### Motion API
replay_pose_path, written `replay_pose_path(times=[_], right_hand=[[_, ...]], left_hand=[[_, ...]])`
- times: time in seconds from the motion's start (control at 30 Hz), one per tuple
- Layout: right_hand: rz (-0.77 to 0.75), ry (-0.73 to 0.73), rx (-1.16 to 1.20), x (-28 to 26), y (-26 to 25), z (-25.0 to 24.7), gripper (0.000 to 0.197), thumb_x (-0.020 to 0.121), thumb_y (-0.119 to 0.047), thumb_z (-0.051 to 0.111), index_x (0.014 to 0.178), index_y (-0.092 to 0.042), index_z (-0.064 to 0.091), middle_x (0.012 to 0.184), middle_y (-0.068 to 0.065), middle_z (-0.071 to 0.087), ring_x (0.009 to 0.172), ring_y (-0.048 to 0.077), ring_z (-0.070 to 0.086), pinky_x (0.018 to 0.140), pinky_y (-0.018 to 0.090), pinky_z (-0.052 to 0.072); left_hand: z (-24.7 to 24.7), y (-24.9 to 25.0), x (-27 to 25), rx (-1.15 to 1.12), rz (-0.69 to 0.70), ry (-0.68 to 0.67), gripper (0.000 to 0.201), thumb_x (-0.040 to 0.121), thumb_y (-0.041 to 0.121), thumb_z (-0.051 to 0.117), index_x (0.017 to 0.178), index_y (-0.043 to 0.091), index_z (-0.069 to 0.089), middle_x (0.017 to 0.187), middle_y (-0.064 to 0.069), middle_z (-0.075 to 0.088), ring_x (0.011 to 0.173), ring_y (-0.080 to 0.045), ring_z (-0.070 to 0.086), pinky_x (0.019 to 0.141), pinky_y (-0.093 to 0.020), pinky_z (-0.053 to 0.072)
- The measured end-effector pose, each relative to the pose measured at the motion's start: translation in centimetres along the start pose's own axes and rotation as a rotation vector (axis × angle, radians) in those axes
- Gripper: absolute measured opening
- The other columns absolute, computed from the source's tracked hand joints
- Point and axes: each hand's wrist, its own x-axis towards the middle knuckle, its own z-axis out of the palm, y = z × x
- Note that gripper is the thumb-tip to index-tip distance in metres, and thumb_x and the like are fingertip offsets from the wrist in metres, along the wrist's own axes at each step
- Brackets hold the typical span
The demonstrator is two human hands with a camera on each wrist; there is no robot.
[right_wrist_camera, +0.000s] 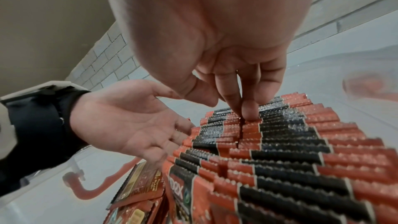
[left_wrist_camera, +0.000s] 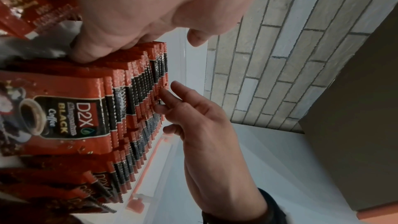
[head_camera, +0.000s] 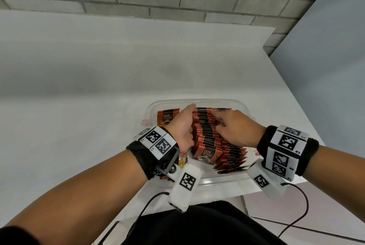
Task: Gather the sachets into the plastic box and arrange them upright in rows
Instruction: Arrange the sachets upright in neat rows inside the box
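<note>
Standing on edge in a packed row, the red-and-black D2X black coffee sachets fill the middle of the clear plastic box, which sits at the near right part of the white table. A second, shorter row of sachets leans just beside it on the right. One loose sachet stands against the far left wall of the box. The left hand lies flat against the left flank of the main row, fingers straight and together, touching the sachet edges. The right hand presses its extended fingertips down on the row's top edges, fingers straight, gripping nothing.
</note>
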Motion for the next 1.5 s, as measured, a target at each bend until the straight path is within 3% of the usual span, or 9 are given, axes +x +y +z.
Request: replay_pose_path(times=[0.23,0.4,0.53,0.7,0.83,0.97,1.13,1.27,1.5], right_hand=[[0.007,-0.007,0.029,0.1,-0.1,-0.5,0.029,0.094,-0.013,0.042,0.118,-0.008,0.056,0.112,0.009,0.066,0.100,0.025,0.061,0.090,0.042,0.049],[0.011,-0.017,0.005,0.2,-0.3,-0.3,0.025,0.094,-0.012,0.041,0.113,-0.005,0.057,0.103,0.010,0.067,0.092,0.024,0.061,0.087,0.041,0.049],[0.023,-0.034,0.016,0.1,-0.4,-0.6,0.031,0.094,-0.013,0.041,0.121,-0.004,0.054,0.115,0.013,0.065,0.103,0.028,0.060,0.092,0.044,0.047],[0.042,0.021,0.032,-0.4,-0.9,-1.3,0.041,0.093,-0.021,0.047,0.133,-0.012,0.051,0.124,0.007,0.063,0.108,0.022,0.061,0.095,0.036,0.048],[0.016,0.068,-0.008,-0.7,-2.6,-1.8,0.037,0.093,-0.027,0.051,0.127,-0.013,0.056,0.117,0.004,0.065,0.104,0.020,0.060,0.093,0.032,0.047],[-0.029,-0.056,0.047,-0.1,-4.7,-1.1,0.036,0.092,-0.027,0.054,0.127,-0.016,0.057,0.122,-0.001,0.061,0.102,0.013,0.057,0.082,0.020,0.045],[-0.131,-0.182,-0.100,1.9,-7.9,0.9,0.032,0.094,-0.026,0.053,0.117,-0.006,0.062,0.117,0.008,0.063,0.100,0.022,0.061,0.087,0.032,0.051],[-0.113,-0.288,-0.215,3.9,-9.4,2.9,0.027,0.094,-0.023,0.052,0.108,-0.003,0.064,0.089,0.007,0.060,0.076,0.017,0.053,0.061,0.024,0.045],[-0.156,-0.434,-0.437,4.8,-11.0,4.1,0.024,0.096,-0.019,0.052,0.109,-0.002,0.064,0.093,0.005,0.061,0.079,0.016,0.055,0.063,0.023,0.045]], left_hand=[[0.0,0.3,-0.5,0.014,-0.008,0.037,0.045,0.098,0.050,0.037,0.089,0.011,0.055,0.111,-0.015,0.060,0.091,-0.024,0.057,0.076,-0.035,0.045],[-0.3,0.6,-0.8,0.004,0.010,0.015,0.066,0.098,0.053,0.033,0.139,0.002,0.040,0.142,-0.019,0.046,0.128,-0.028,0.046,0.103,-0.037,0.035],[-0.2,0.6,-1.1,-0.009,0.022,0.002,0.065,0.098,0.052,0.033,0.139,0.002,0.040,0.141,-0.019,0.047,0.128,-0.027,0.046,0.096,-0.035,0.038],[-1.5,1.9,-1.9,0.033,0.124,0.005,0.070,0.099,0.046,0.038,0.148,-0.001,0.023,0.151,-0.025,0.028,0.137,-0.032,0.034,0.111,-0.039,0.030],[-4.5,4.9,-4.0,0.105,0.285,-0.082,0.048,0.097,0.043,0.043,0.127,0.006,0.053,0.123,-0.021,0.061,0.100,-0.031,0.066,0.077,-0.032,0.057],[-8.3,6.4,-5.6,0.448,0.439,0.135,0.029,0.095,0.037,0.051,0.108,0.015,0.065,0.085,-0.007,0.068,0.053,-0.014,0.053,0.041,-0.019,0.035],[-11.8,5.4,-5.1,0.860,0.472,0.404,0.021,0.090,0.034,0.062,0.111,0.029,0.062,0.088,-0.002,0.057,0.065,-0.015,0.051,0.049,-0.025,0.037],[-12.2,4.2,-4.4,0.916,0.421,0.286,0.052,0.089,0.028,0.065,0.136,0.035,0.044,0.103,-0.002,0.064,0.079,-0.020,0.066,0.054,-0.027,0.052],[-12.4,4.1,-3.7,0.874,0.432,0.253,0.051,0.091,0.022,0.064,0.139,0.024,0.047,0.098,0.000,0.067,0.084,-0.023,0.068,0.060,-0.027,0.058]])
